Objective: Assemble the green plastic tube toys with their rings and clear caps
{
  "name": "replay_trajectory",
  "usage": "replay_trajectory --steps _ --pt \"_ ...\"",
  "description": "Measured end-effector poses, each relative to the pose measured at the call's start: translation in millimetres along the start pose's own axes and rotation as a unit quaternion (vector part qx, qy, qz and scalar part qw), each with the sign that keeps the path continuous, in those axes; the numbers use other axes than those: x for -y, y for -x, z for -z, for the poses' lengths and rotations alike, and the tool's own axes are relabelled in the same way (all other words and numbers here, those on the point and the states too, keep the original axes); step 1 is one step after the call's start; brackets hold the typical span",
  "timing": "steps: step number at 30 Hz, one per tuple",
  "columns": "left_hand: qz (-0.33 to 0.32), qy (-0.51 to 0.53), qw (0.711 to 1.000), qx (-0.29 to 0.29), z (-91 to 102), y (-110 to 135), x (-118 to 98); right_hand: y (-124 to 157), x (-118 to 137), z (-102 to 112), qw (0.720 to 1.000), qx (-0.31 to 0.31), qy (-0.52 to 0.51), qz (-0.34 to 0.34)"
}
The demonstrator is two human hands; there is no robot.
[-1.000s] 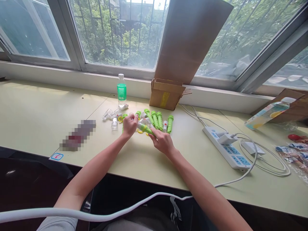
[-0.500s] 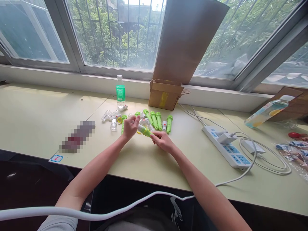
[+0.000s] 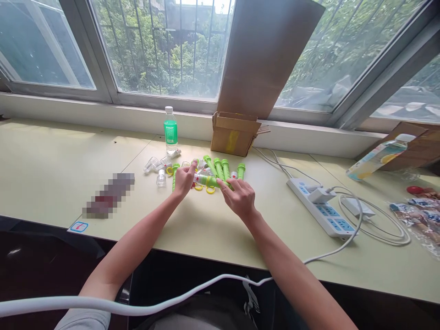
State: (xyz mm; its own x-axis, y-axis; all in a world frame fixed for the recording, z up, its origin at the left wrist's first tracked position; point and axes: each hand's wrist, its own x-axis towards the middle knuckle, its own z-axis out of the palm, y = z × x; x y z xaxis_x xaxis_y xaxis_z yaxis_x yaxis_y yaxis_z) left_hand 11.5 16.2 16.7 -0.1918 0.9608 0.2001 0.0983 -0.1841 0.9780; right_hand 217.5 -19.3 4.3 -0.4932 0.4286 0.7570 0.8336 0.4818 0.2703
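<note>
Hands at frame centre: left hand [image 3: 184, 178] and right hand [image 3: 240, 198] each grip one end of a green tube [image 3: 209, 181] above the table [image 3: 206, 224].

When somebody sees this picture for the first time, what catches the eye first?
The left hand and right hand hold one bright green tube at the picture's centre. Behind it lies a row of green tubes; further back stand a green-labelled bottle and a cardboard box.
</note>
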Motion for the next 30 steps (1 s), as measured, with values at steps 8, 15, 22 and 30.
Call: replay_trajectory --steps 8,15,22,30 --pt "-0.102 -0.102 0.988 -0.063 2.2 -4.9 4.9 2.0 14.2 0.1 0.993 0.096 -0.067 -0.023" --pt "-0.15 -0.161 0.972 -0.079 3.2 -8.2 8.1 -1.3 24.6 2.2 0.952 0.156 -0.216 -0.148" --pt "-0.244 -0.148 0.956 -0.071 4.4 -4.9 7.2 -10.1 15.0 7.0 0.708 0.291 -0.576 -0.287" --pt "-0.32 -0.156 0.933 -0.044 4.2 1.4 5.4 -8.4 4.6 8.6 0.595 0.363 -0.642 -0.32"
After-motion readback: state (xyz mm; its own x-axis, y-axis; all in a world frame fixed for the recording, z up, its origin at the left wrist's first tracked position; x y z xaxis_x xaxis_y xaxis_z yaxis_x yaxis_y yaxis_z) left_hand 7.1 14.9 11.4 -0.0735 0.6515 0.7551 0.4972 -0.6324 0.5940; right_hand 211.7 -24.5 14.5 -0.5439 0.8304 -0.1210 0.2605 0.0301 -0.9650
